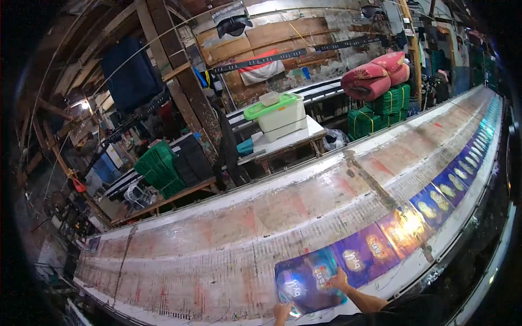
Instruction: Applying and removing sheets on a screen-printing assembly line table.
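A glossy blue-purple printed sheet point(304, 278) with white lettering lies at the near end of a row on the long table. My left hand point(282, 312) is closed at its lower left corner, with the fingers partly cut off by the lower edge of the picture. On its right edge, my right hand point(340, 280) pinches the sheet between thumb and fingers. Directly to the right lies another purple printed sheet point(363, 254), and beyond it one sheet point(403, 232) shines gold under the light. Several more sheets point(462, 173) continue in a line toward the far right.
The long, stained worktable point(217, 239) stretches from lower left to far right, with a raised rail along its edge. Behind it are a white bin with a green lid point(283, 117), green stacked bundles point(375, 117), rolled red bedding point(372, 79) and a wooden post point(187, 98).
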`<state>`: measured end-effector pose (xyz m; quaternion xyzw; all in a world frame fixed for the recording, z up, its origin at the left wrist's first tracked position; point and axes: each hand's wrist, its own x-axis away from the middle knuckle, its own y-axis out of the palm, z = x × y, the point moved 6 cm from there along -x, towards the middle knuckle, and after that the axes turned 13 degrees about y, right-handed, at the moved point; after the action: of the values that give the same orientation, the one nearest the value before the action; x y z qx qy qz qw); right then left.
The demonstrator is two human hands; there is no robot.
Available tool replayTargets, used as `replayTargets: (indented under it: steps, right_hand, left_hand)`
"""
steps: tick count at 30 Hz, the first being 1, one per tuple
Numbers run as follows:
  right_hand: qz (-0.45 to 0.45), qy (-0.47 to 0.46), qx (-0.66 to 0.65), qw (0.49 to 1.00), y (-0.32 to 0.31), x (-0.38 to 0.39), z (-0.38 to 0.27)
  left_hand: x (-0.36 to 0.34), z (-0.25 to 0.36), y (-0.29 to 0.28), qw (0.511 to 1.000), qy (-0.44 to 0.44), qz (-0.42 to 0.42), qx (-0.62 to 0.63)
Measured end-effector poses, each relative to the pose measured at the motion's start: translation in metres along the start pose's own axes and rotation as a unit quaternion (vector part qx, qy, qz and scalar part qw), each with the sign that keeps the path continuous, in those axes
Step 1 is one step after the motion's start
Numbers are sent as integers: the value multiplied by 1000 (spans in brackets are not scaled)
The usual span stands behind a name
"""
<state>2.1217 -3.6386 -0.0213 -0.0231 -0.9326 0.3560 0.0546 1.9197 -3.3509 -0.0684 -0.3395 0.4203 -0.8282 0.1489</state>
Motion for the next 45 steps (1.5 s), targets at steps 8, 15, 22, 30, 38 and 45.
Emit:
replayTargets:
  steps: [8,15,22,30,38,45]
  right_hand:
    - [-83,108,-90,987,-48,18,-19]
    - [-113,195,-23,974,-34,-1,36]
    - [-55,216,-40,974,-22,-1,49]
    - [-92,163,-50,981,-31,-5,26]
    - [-30,122,-127,984,-65,16,2]
    - [-94,135,-40,986,-59,7,-3]
  left_hand:
    - [37,72,-7,984,-137,115,-26]
    - [4,42,11,986,-118,117,19]
    - [-4,52,32,982,-81,-50,160]
    - [9,51,5,980,-76,154,98]
    - [-20,37,29,987,71,53,132]
    - [-30,14,55,894,-42,-143,423]
